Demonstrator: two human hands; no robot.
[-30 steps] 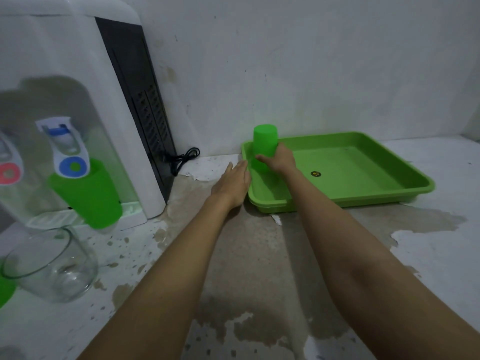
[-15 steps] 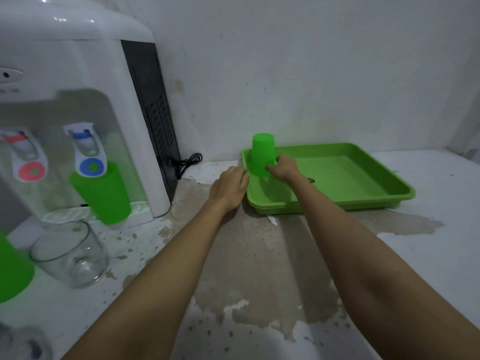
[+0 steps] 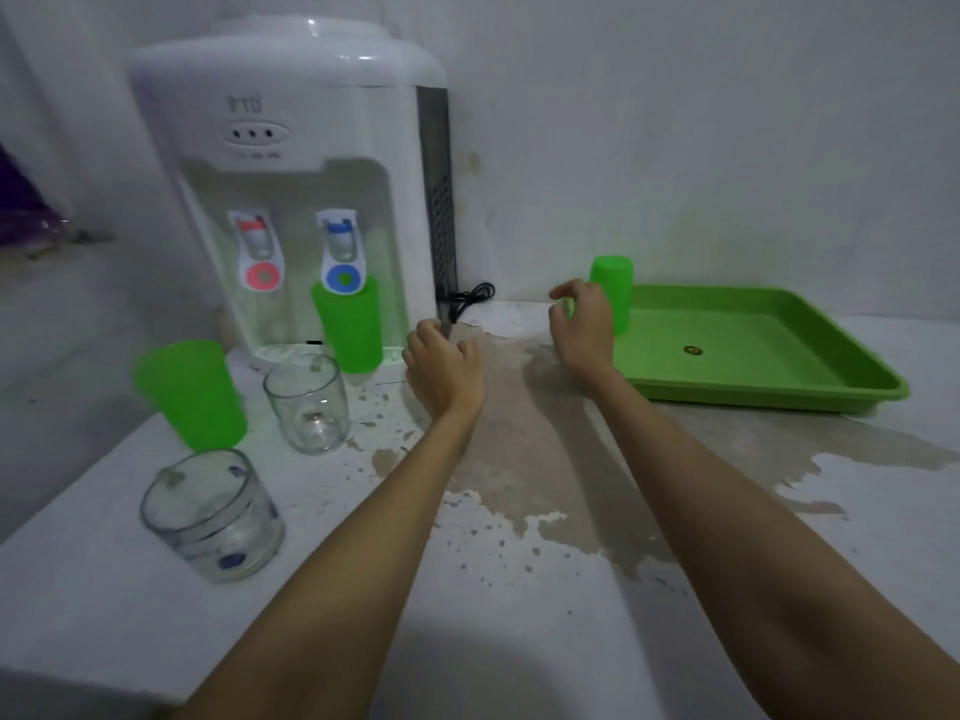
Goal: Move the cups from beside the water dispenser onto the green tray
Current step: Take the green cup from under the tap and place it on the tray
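One green cup (image 3: 614, 296) stands upside down in the far left corner of the green tray (image 3: 769, 387). My right hand (image 3: 584, 327) hovers just left of that cup, fingers apart and holding nothing. My left hand (image 3: 441, 368) hangs loosely curled and empty over the counter, right of the water dispenser (image 3: 291, 163). A second green cup (image 3: 349, 324) stands upside down under the blue tap. A third green cup (image 3: 193, 393) stands upside down in front of the dispenser. Two clear glass cups (image 3: 307, 402) (image 3: 210, 514) stand on the counter nearby.
A black cable (image 3: 470, 296) lies coiled by the wall between the dispenser and the tray. The white counter (image 3: 519, 589) has a large worn brown patch in the middle. A wall runs close behind everything.
My right hand has let go of the green cup, which now stands on the tray. Both hands have drawn back leftwards, and the view has swung left onto the dispenser and cups.
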